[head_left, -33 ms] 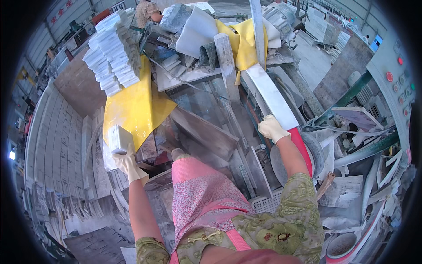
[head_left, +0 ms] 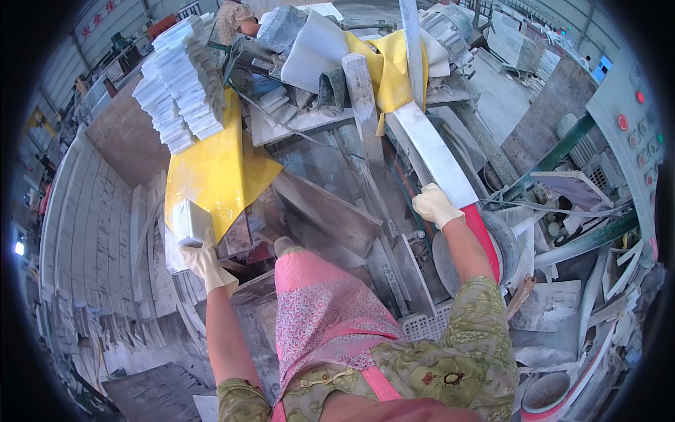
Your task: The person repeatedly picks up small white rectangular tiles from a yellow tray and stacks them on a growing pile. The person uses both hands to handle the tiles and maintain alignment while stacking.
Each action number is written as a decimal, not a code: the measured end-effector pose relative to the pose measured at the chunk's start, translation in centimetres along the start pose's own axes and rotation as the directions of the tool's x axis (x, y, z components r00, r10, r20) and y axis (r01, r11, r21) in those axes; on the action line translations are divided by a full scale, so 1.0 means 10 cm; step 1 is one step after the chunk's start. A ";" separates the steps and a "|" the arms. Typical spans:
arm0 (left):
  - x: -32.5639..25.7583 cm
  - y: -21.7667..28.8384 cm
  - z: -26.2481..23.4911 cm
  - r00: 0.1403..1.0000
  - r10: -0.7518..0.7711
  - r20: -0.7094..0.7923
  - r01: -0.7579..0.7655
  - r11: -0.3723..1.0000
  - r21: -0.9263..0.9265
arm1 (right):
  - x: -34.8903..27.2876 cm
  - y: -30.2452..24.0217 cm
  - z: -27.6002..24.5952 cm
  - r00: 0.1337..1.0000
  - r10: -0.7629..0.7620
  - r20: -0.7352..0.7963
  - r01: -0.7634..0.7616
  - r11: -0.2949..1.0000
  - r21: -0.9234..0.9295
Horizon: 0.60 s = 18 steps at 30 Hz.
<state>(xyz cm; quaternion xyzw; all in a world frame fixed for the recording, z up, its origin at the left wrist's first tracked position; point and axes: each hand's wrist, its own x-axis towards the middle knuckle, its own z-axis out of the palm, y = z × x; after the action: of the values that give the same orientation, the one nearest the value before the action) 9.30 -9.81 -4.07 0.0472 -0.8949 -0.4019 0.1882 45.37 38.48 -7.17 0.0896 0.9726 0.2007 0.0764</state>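
My left hand (head_left: 202,261), in a cream glove, is wrapped round the near end of a small block of white stone tiles (head_left: 191,224). The block stands at the near left corner of a yellow sheet (head_left: 204,186). My right hand (head_left: 436,205), gloved the same way, is closed against the left edge of a long white strip (head_left: 436,155), where it meets a red band (head_left: 483,239). Whatever its curled fingers grip is hidden. Behind the band sits a round grey wheel (head_left: 450,264).
A tall stack of white tile strips (head_left: 179,84) stands at the far left of the yellow sheet. Wooden boards (head_left: 327,211) and a grey post (head_left: 362,98) lie between my hands. A control panel (head_left: 636,130) with buttons rises at right. Another person (head_left: 234,21) is at the back.
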 end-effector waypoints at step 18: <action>0.04 -0.04 0.03 1.000 -0.006 -0.013 0.006 1.000 0.029 | -0.02 -0.01 -0.12 0.998 0.050 0.028 -0.052 0.996 0.078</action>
<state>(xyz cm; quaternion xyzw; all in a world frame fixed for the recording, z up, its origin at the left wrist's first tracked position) 8.85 -9.99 -4.42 0.0552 -0.8992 -0.3890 0.1922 45.33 37.87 -6.13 0.1199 0.9761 0.1629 0.0801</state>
